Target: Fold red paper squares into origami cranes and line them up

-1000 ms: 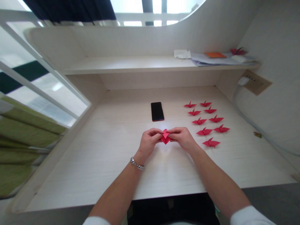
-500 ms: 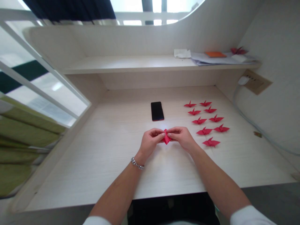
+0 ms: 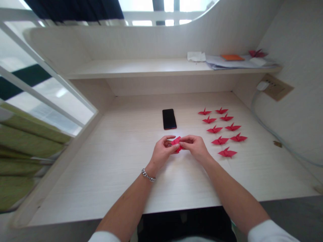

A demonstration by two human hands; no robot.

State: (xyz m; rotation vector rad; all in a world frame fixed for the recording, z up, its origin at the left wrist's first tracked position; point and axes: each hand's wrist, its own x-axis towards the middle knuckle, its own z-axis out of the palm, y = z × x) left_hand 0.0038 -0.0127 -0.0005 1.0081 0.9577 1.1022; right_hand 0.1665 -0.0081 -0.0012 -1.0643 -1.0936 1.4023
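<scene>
A small piece of red folded paper (image 3: 176, 143) is pinched between both my hands just above the pale wooden desk (image 3: 121, 174). My left hand (image 3: 163, 151), with a silver bracelet on its wrist, grips the paper's left side with closed fingers. My right hand (image 3: 194, 146) grips its right side, thumb and fingers pressed together. Most of the paper is hidden by my fingers. Right of my hands, several finished red paper cranes (image 3: 223, 129) lie in two rows on the desk.
A black phone (image 3: 169, 119) lies flat just beyond my hands. The shelf (image 3: 141, 69) above holds papers, an orange pad (image 3: 231, 57) and another red crane (image 3: 256, 53). A wall socket (image 3: 275, 88) with a cable sits at the right. A white rail stands at the left.
My hands have drawn closer together and folded the red paper smaller; less of it shows between my fingers than a second ago.
</scene>
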